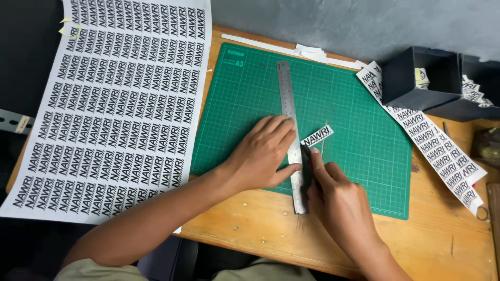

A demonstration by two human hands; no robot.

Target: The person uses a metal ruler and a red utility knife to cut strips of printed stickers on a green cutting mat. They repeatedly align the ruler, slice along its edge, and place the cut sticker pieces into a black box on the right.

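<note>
A large printed label sheet (109,104) is lying at far left, overhanging the wooden table (245,229). The left hand (263,153) is pressing flat, fingers spread, on a steel ruler (291,135) lying lengthwise on the green cutting mat (359,109). The right hand (333,195) is gripping a dark cutting knife (307,171), fingers clamped around it, against the ruler's right edge. A single cut label (317,136) is lying just beside the ruler. A label strip (432,145) and black boxes (424,78) are sitting at right.
</note>
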